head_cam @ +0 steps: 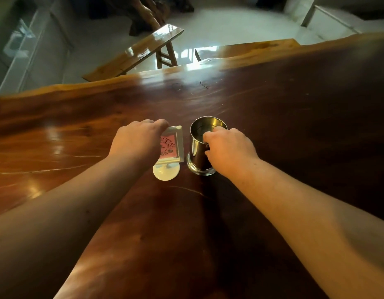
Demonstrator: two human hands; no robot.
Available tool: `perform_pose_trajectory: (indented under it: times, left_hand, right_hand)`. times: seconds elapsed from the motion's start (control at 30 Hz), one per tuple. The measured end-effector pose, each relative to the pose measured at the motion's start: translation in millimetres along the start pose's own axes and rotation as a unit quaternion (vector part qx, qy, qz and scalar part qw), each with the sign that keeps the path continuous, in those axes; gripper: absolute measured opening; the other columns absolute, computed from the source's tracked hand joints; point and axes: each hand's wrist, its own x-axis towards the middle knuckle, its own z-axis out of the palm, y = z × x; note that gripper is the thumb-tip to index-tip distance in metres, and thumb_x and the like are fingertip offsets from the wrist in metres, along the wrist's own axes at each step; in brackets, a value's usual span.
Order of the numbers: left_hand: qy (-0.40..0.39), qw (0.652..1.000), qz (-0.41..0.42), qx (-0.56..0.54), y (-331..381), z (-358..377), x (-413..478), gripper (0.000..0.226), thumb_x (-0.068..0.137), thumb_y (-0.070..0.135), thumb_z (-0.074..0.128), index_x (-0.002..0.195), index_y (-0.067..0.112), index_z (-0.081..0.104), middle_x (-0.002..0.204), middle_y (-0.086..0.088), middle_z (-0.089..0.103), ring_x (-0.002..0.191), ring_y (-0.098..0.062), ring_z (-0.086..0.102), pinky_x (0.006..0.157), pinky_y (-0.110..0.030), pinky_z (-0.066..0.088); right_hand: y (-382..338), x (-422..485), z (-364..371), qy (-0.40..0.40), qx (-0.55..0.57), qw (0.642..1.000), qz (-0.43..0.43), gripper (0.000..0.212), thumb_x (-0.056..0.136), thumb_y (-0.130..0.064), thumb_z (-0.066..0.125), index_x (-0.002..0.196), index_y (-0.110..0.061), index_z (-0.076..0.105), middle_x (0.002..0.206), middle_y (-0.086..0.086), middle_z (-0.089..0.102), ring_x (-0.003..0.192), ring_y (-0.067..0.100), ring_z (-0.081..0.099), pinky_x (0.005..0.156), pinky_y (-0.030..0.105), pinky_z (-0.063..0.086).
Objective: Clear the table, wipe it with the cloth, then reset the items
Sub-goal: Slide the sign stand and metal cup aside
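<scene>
A small white-framed sign stand (172, 145) with a pink card stands on its round white base in the middle of the dark wooden table (294, 108). My left hand (137, 141) grips the frame's left and top edge. Right beside it stands a shiny metal cup (198, 152), open at the top. My right hand (227, 148) is closed around the cup's near side, with the thumb at the rim. No cloth is in view.
The table's far edge runs across the upper part of the view. Beyond it a wooden bench (137, 52) stands on a pale glossy floor. White cabinets (25, 50) line the left side.
</scene>
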Motion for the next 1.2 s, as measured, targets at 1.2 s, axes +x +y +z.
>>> perform_pose_trajectory:
  times: [1.2]
  left_hand:
    - [-0.027,0.976,-0.218,0.009,-432.8,-80.5,-169.0,0.033,0.096,0.020,0.063,0.120,0.040,0.055,0.105,0.004,0.066,0.090,-0.024,0.058,0.070,-0.043,0.049]
  right_hand:
    - [-445.2,100.6,34.0,0.001,0.035,0.965,-0.261,0.025,0.097,-0.026,0.064,0.083,-0.035,0.044,0.069,-0.012,0.029,0.065,0.021,0.041,0.054,0.034,0.034]
